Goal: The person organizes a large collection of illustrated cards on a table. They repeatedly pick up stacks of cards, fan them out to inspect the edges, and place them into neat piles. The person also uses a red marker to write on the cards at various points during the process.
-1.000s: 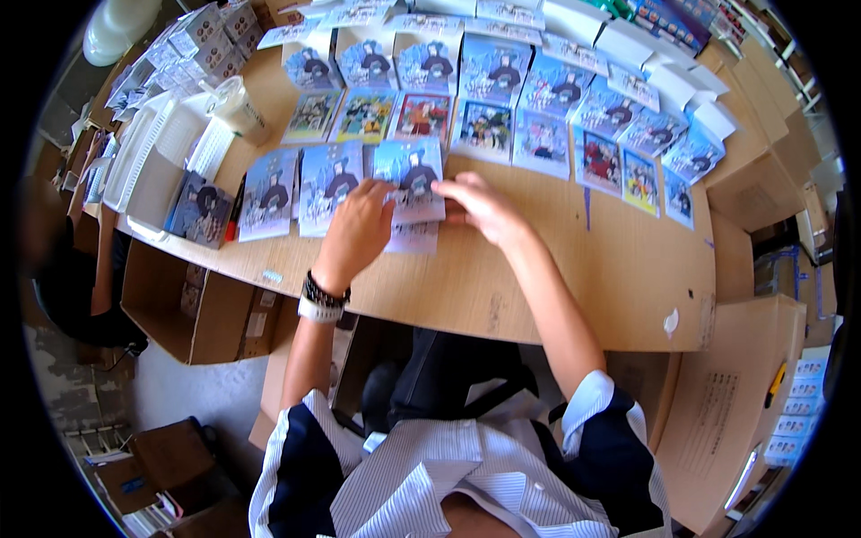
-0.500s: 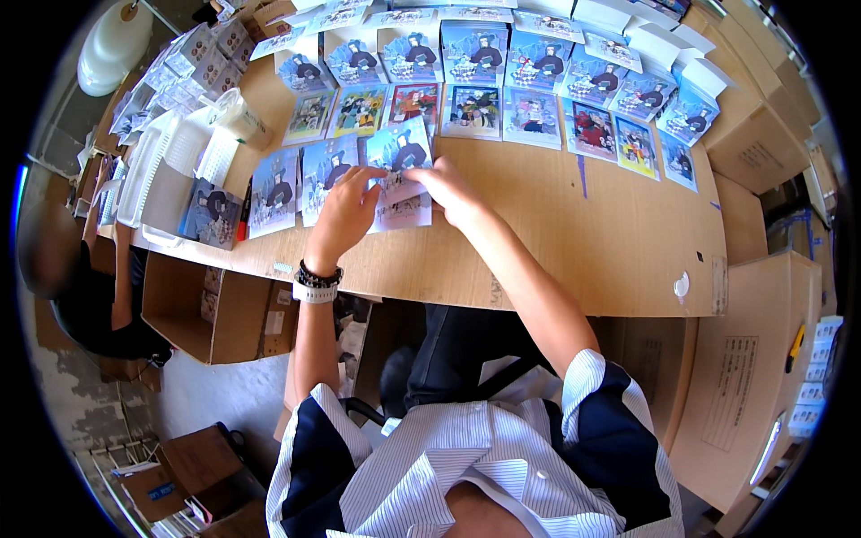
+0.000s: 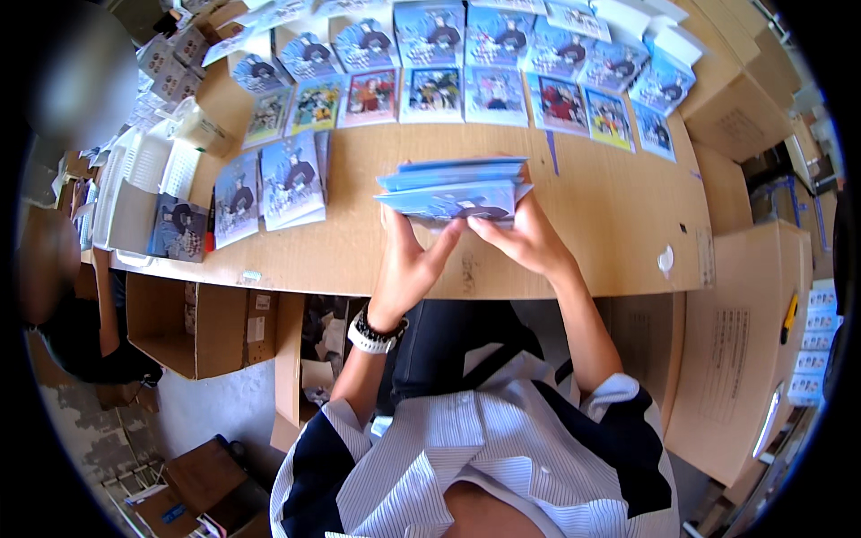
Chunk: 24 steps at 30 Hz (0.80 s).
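A stack of blue illustrated cards (image 3: 457,199) is held upright above the table's front part, its layers slightly fanned. My left hand (image 3: 411,260) grips its left side, and my right hand (image 3: 531,240) its right side. Both thumbs press the near face, almost meeting at the lower edge; the other fingers are mostly hidden behind the cards. To the left, a small pile of similar cards (image 3: 293,179) lies on the table beside another pale blue card (image 3: 236,199).
Tall stacks of blue cards (image 3: 430,36) curve along the back, with a row of colourful cards (image 3: 430,94) before them. White plastic baskets (image 3: 134,184) and a cup (image 3: 203,128) stand left. Cardboard boxes (image 3: 735,350) flank the table (image 3: 619,224). Another person (image 3: 76,323) is at far left.
The cards that lay under my hands have been lifted and stood upright between both hands, further right. The left pile now shows a skewed top card. The whole view has shifted slightly.
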Each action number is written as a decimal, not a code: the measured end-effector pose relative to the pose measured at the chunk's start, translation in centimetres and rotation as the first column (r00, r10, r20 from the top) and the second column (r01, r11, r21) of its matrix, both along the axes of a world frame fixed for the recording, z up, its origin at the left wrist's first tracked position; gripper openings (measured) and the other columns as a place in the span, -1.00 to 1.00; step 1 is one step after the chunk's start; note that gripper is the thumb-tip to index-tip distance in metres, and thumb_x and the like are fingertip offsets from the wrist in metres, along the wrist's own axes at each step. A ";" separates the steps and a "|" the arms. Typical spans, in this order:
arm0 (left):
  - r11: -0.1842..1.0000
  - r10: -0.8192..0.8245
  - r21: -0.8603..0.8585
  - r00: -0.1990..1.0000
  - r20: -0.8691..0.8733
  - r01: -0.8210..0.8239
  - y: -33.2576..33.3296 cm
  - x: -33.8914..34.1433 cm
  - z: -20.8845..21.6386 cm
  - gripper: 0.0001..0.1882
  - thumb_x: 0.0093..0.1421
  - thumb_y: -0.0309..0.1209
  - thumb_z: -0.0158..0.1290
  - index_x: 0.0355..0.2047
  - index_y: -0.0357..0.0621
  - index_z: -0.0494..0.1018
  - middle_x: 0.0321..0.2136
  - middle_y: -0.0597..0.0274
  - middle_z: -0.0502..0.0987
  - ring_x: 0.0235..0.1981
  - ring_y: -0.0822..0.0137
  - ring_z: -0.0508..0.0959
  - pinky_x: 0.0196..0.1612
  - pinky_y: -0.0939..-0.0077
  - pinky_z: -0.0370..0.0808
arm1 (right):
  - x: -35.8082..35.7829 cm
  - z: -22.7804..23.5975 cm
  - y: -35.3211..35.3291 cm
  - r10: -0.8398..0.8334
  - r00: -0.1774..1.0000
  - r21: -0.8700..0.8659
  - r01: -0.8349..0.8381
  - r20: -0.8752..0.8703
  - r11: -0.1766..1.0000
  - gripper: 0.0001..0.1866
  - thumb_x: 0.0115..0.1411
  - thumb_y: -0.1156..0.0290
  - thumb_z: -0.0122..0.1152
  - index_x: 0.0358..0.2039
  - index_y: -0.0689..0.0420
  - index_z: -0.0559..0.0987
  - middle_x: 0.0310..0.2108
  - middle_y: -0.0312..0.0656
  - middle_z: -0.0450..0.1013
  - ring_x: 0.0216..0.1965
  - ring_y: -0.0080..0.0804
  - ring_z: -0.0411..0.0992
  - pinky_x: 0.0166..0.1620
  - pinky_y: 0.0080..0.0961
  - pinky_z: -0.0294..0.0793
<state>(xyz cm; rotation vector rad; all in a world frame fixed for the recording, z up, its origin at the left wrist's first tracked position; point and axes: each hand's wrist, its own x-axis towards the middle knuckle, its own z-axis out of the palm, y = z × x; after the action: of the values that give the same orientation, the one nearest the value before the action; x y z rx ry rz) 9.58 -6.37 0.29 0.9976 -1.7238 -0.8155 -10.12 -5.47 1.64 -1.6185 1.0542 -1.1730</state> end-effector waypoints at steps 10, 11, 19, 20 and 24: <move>0.952 -0.110 0.216 0.899 -0.424 0.218 -1.0 -2.2 0.1 -0.16 0.24 -0.62 0.13 0.41 -0.17 -0.10 0.28 -0.05 0.20 0.25 0.16 0.32 0.27 0.29 0.32 | 1.2 -5.0 -0.4 -0.105 0.951 -0.045 0.123 0.290 0.991 -0.20 0.11 0.68 0.28 0.30 0.15 0.09 0.25 -0.05 0.20 0.31 -0.26 0.19 0.32 -0.31 0.22; 0.938 -0.157 0.235 0.917 -0.367 0.255 -1.6 -2.1 -0.6 -0.13 0.27 -0.64 0.07 0.45 -0.17 -0.20 0.28 0.02 0.20 0.22 0.23 0.35 0.26 0.35 0.33 | 1.3 -6.1 -0.6 -0.147 0.938 0.007 0.152 0.315 0.988 -0.23 0.13 0.68 0.29 0.29 0.16 0.12 0.22 -0.09 0.24 0.27 -0.30 0.23 0.30 -0.33 0.25; 0.953 -0.196 0.185 0.953 -0.232 0.241 -0.6 -0.8 1.0 -0.36 0.40 -0.49 -0.03 0.43 -0.25 0.04 0.23 0.10 0.30 0.22 0.32 0.33 0.19 0.42 0.37 | 1.1 -4.2 1.2 -0.301 0.693 0.336 0.090 0.655 0.938 -0.31 0.10 0.65 0.35 0.24 0.17 0.32 0.04 -0.21 0.45 0.07 -0.43 0.42 0.15 -0.43 0.38; 0.944 -0.215 0.207 0.956 -0.198 0.256 0.1 -0.7 2.4 -0.37 0.40 -0.49 -0.04 0.43 -0.25 0.06 0.20 0.10 0.31 0.19 0.31 0.34 0.16 0.44 0.39 | 0.7 -4.2 1.8 -0.279 0.611 0.391 -0.055 0.741 0.919 -0.38 0.16 0.57 0.29 0.24 0.18 0.34 0.02 -0.19 0.48 0.06 -0.39 0.44 0.15 -0.39 0.41; 0.931 -0.274 0.217 0.955 -0.111 0.293 1.7 -0.9 5.4 -0.38 0.36 -0.52 -0.03 0.41 -0.22 0.13 0.11 0.09 0.33 0.03 0.30 0.40 -0.02 0.51 0.50 | 1.1 -4.7 3.8 -0.213 0.227 0.291 -0.399 0.950 0.870 -0.42 0.25 0.38 0.20 0.26 0.24 0.33 0.08 -0.07 0.50 0.07 -0.24 0.50 0.19 -0.22 0.46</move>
<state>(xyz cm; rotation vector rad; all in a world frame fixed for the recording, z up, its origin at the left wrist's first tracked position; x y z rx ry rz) 8.72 -4.69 5.72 0.8628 -1.7559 -1.2505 -9.06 -1.66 -3.09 -0.2426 0.2722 -1.3427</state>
